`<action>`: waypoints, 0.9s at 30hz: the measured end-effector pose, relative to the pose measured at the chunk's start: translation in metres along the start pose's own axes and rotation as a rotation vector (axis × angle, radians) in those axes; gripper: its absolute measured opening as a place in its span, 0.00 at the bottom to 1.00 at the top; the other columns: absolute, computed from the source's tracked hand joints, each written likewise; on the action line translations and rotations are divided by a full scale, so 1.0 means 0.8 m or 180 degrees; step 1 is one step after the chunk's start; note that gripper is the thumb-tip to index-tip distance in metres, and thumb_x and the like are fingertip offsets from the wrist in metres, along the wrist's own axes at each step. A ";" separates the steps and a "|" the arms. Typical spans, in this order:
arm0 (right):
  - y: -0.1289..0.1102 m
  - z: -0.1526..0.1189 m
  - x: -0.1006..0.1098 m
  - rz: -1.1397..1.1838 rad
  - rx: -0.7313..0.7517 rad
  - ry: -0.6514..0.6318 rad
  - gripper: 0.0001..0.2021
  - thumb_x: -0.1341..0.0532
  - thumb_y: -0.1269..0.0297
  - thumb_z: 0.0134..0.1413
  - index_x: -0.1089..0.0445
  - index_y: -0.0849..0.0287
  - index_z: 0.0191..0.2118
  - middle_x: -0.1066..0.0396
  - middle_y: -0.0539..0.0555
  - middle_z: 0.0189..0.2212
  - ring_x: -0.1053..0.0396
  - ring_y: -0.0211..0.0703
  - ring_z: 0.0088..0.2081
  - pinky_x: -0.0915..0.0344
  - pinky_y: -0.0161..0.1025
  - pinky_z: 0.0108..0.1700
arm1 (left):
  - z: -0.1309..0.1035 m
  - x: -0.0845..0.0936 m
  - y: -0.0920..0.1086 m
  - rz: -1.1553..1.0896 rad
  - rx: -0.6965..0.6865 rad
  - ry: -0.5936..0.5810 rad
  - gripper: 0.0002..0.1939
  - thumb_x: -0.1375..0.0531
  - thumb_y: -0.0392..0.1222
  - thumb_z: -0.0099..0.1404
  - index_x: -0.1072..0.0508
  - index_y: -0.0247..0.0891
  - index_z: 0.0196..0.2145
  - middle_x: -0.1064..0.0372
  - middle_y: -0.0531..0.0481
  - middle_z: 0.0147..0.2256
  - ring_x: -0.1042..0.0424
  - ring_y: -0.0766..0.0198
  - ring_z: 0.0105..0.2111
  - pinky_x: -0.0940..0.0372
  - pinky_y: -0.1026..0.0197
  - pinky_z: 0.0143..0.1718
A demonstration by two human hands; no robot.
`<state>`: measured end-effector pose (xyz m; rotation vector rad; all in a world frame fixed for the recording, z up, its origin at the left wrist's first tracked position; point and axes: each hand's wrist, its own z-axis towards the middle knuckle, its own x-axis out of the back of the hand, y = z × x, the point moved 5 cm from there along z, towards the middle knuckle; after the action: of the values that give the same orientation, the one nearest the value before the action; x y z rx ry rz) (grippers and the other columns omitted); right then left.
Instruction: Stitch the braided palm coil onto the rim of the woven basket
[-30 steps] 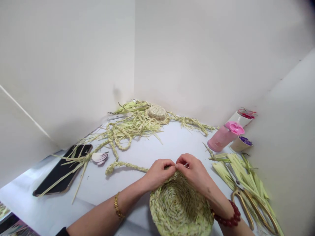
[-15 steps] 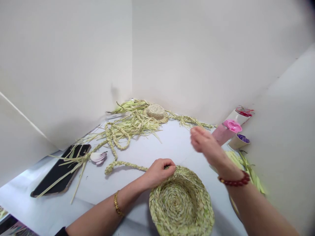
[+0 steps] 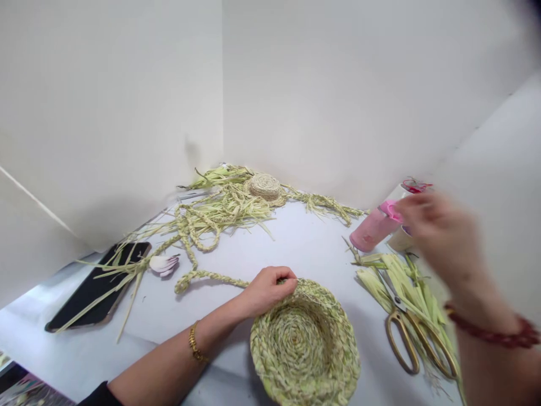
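A round basket of coiled straw braid point(image 3: 302, 344) lies at the front middle with its hollow facing up. My left hand point(image 3: 273, 287) pinches its upper left rim, where a straw braid point(image 3: 217, 277) runs off to the left. My right hand point(image 3: 439, 237), blurred by motion, is raised at the right in front of the pink container point(image 3: 374, 228) and the beige cup point(image 3: 400, 239). Its fingers are smeared, and whatever they might hold cannot be made out. Below it, gold-handled scissors point(image 3: 401, 332) rest on pale green husks point(image 3: 406, 276).
A small woven hat point(image 3: 265, 186) sits on loose straw point(image 3: 236, 208) at the back. A black phone point(image 3: 95, 296) lies at the left under straw ends, beside a purple-white clip-like piece point(image 3: 163, 264). Grey-white walls point(image 3: 338, 96) enclose the table's back.
My right hand has moved right and outward, away from the basket, uncovering the scissors and husks. My left hand keeps its pinch on the rim. The whole view has shifted slightly.
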<state>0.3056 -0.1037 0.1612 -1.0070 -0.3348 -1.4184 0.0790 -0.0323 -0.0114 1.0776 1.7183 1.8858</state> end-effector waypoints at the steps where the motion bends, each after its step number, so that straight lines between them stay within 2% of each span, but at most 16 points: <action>1: -0.014 -0.016 -0.039 0.0243 0.0108 -0.0785 0.11 0.44 0.55 0.54 0.31 0.57 0.36 0.35 0.49 0.21 0.41 0.37 0.22 0.47 0.35 0.25 | 0.000 -0.001 0.000 -0.0005 -0.0013 -0.0003 0.11 0.49 0.41 0.57 0.31 0.34 0.26 0.42 0.55 0.23 0.45 0.70 0.25 0.48 0.68 0.27; 2: -0.028 -0.037 -0.078 0.0479 0.0229 -0.1598 0.12 0.44 0.56 0.54 0.31 0.57 0.39 0.37 0.47 0.19 0.41 0.36 0.21 0.47 0.34 0.25 | 0.000 -0.001 0.000 -0.0006 -0.0032 -0.0006 0.11 0.49 0.41 0.58 0.31 0.33 0.27 0.42 0.55 0.23 0.45 0.70 0.25 0.48 0.68 0.27; 3: -0.039 -0.057 -0.107 0.0622 0.0306 -0.2062 0.12 0.43 0.58 0.53 0.31 0.57 0.40 0.40 0.45 0.16 0.43 0.36 0.20 0.49 0.33 0.24 | 0.000 -0.002 0.000 -0.0004 -0.0056 -0.0010 0.11 0.50 0.41 0.58 0.30 0.33 0.27 0.42 0.55 0.23 0.45 0.70 0.25 0.48 0.68 0.27; 4: -0.049 -0.075 -0.131 0.0688 0.0400 -0.2339 0.12 0.43 0.60 0.53 0.31 0.56 0.42 0.41 0.44 0.16 0.43 0.35 0.20 0.50 0.32 0.24 | 0.000 -0.002 0.001 0.0000 -0.0082 -0.0016 0.11 0.50 0.41 0.58 0.30 0.33 0.27 0.42 0.56 0.23 0.45 0.70 0.25 0.49 0.68 0.27; 6: -0.060 -0.099 -0.160 0.0753 0.0543 -0.2649 0.08 0.44 0.64 0.53 0.30 0.57 0.36 0.39 0.44 0.17 0.43 0.34 0.21 0.51 0.31 0.24 | 0.000 -0.002 0.002 0.0021 -0.0114 -0.0024 0.11 0.50 0.40 0.58 0.30 0.33 0.28 0.43 0.56 0.23 0.46 0.70 0.25 0.49 0.68 0.26; 8: -0.065 -0.109 -0.170 0.0696 0.0714 -0.2678 0.07 0.46 0.65 0.54 0.33 0.58 0.28 0.36 0.45 0.19 0.42 0.33 0.22 0.51 0.31 0.24 | 0.000 -0.002 0.003 0.0032 -0.0125 -0.0031 0.11 0.50 0.40 0.58 0.30 0.33 0.28 0.44 0.56 0.22 0.47 0.70 0.25 0.49 0.68 0.26; 11: -0.066 -0.102 -0.158 0.0342 0.1167 -0.2217 0.10 0.48 0.65 0.56 0.36 0.59 0.25 0.36 0.47 0.18 0.43 0.33 0.21 0.52 0.32 0.25 | 0.000 -0.002 0.002 -0.0016 -0.0112 -0.0060 0.11 0.50 0.40 0.58 0.30 0.34 0.27 0.44 0.56 0.23 0.47 0.71 0.25 0.49 0.69 0.26; 13: -0.059 -0.085 -0.139 -0.0034 0.1339 -0.1480 0.13 0.49 0.64 0.58 0.37 0.59 0.24 0.37 0.48 0.18 0.44 0.34 0.21 0.53 0.33 0.26 | 0.000 -0.003 0.000 -0.0076 -0.0079 -0.0094 0.10 0.50 0.40 0.58 0.31 0.33 0.27 0.43 0.56 0.23 0.46 0.71 0.25 0.49 0.69 0.26; 16: -0.036 -0.056 -0.104 -0.0507 0.0932 -0.0276 0.14 0.49 0.62 0.59 0.38 0.59 0.24 0.38 0.50 0.18 0.44 0.35 0.21 0.54 0.35 0.26 | 0.000 -0.004 -0.003 -0.0104 -0.0019 -0.0114 0.10 0.49 0.40 0.58 0.31 0.33 0.27 0.43 0.56 0.23 0.46 0.71 0.25 0.49 0.68 0.27; 17: -0.027 -0.049 -0.097 -0.0515 0.0725 -0.0117 0.14 0.49 0.61 0.58 0.38 0.59 0.24 0.38 0.49 0.18 0.44 0.35 0.21 0.54 0.34 0.26 | 0.000 -0.004 -0.003 -0.0101 0.0001 -0.0115 0.10 0.49 0.40 0.58 0.31 0.33 0.27 0.43 0.56 0.23 0.46 0.71 0.25 0.49 0.68 0.27; 18: -0.020 -0.045 -0.096 -0.0398 0.0561 -0.0181 0.14 0.49 0.60 0.58 0.38 0.59 0.24 0.39 0.49 0.18 0.44 0.35 0.21 0.53 0.34 0.26 | 0.000 -0.004 -0.002 -0.0100 0.0019 -0.0117 0.10 0.49 0.40 0.58 0.31 0.33 0.27 0.43 0.56 0.23 0.46 0.71 0.25 0.49 0.68 0.27; 20: -0.016 -0.045 -0.108 0.0133 0.0378 -0.0883 0.13 0.48 0.59 0.58 0.36 0.59 0.26 0.38 0.48 0.19 0.43 0.35 0.22 0.51 0.33 0.27 | -0.001 -0.004 0.000 -0.0106 0.0028 -0.0119 0.10 0.49 0.40 0.58 0.31 0.33 0.27 0.43 0.55 0.23 0.45 0.70 0.25 0.49 0.68 0.27; 24: -0.035 -0.080 -0.154 0.1190 0.0302 -0.2804 0.12 0.44 0.57 0.53 0.31 0.59 0.38 0.42 0.45 0.19 0.45 0.33 0.22 0.50 0.31 0.24 | -0.003 -0.003 0.005 -0.0040 -0.0036 -0.0102 0.11 0.50 0.39 0.57 0.30 0.33 0.28 0.43 0.55 0.23 0.46 0.70 0.25 0.49 0.68 0.27; 26: -0.046 -0.094 -0.168 0.1501 0.0305 -0.3353 0.10 0.43 0.59 0.52 0.31 0.60 0.35 0.45 0.44 0.18 0.48 0.32 0.21 0.52 0.30 0.23 | -0.003 -0.003 0.006 -0.0002 -0.0044 -0.0099 0.10 0.50 0.38 0.57 0.30 0.33 0.28 0.44 0.55 0.23 0.46 0.70 0.25 0.49 0.68 0.27; 27: -0.049 -0.097 -0.172 0.1597 0.0310 -0.3445 0.09 0.43 0.60 0.52 0.32 0.60 0.30 0.46 0.44 0.18 0.50 0.32 0.21 0.53 0.30 0.23 | -0.004 -0.003 0.006 0.0002 -0.0042 -0.0106 0.10 0.50 0.38 0.57 0.31 0.33 0.27 0.44 0.55 0.23 0.47 0.70 0.25 0.49 0.68 0.26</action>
<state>0.2157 -0.0651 0.0312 -1.5788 -0.8474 -0.3038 0.0794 -0.0368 -0.0076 1.0985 1.6852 1.8665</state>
